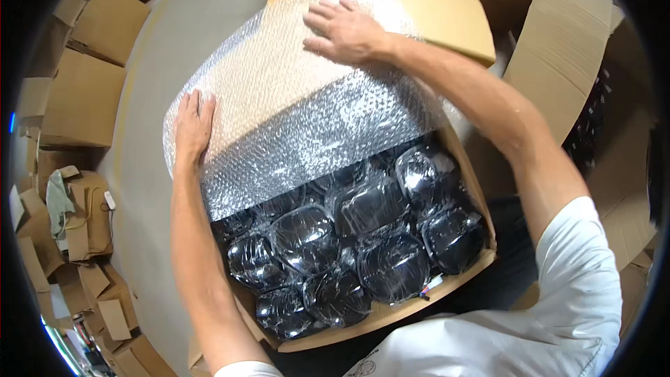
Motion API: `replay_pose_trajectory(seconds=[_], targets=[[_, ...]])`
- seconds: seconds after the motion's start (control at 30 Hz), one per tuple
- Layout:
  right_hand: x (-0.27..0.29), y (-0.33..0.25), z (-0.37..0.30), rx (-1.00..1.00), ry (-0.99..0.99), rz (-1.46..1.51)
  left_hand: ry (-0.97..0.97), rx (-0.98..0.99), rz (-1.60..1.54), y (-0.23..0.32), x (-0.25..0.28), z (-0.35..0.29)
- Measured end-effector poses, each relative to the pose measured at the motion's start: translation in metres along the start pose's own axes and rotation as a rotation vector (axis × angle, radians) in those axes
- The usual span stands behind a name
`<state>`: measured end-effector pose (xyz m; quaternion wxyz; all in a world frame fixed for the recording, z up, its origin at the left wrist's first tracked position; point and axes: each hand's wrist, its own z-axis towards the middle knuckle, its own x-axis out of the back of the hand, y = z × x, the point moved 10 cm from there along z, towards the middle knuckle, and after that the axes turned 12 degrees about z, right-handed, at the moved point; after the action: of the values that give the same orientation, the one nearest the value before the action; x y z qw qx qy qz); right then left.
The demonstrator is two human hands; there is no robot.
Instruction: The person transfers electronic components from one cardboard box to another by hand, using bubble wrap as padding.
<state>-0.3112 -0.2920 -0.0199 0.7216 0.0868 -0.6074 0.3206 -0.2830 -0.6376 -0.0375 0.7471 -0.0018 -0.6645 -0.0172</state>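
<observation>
A sheet of clear bubble wrap (pixel 279 91) lies across the far part of an open cardboard box (pixel 481 216) and over a flap behind it. Inside the box sit several black rounded items (pixel 303 237) in clear plastic film; their kind I cannot make out. My left hand (pixel 194 126) rests flat on the left edge of the wrap, fingers stretched out. Farther off, my right hand (pixel 342 31) presses on the wrap with its fingers spread. The wrap covers the far rows of the black items, while the near rows show.
Cardboard boxes (pixel 87 94) are stacked along the left side. A green cloth (pixel 59 202) hangs among them. At the right stands a large cardboard panel (pixel 562 49), with another open box beyond. Grey floor (pixel 150 237) runs between the left stacks and my box.
</observation>
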Motion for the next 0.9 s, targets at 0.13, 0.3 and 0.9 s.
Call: replay_pose_trajectory(seconds=[0.13, 0.3, 0.9], targets=[[-0.004, 0.006, 0.003, -0.044, -0.115, 0.067, 0.153, 0.081, 0.214, 0.028, 0.018, -0.008], [0.004, -0.002, 0.019, -0.127, -0.063, 0.326, 0.138, -0.193, 0.249, 0.125, 0.003, -0.054], [0.323, 0.233, -0.557, -0.779, 0.664, 0.015, -0.010, -0.219, 0.190, 0.109, -0.025, -0.020]])
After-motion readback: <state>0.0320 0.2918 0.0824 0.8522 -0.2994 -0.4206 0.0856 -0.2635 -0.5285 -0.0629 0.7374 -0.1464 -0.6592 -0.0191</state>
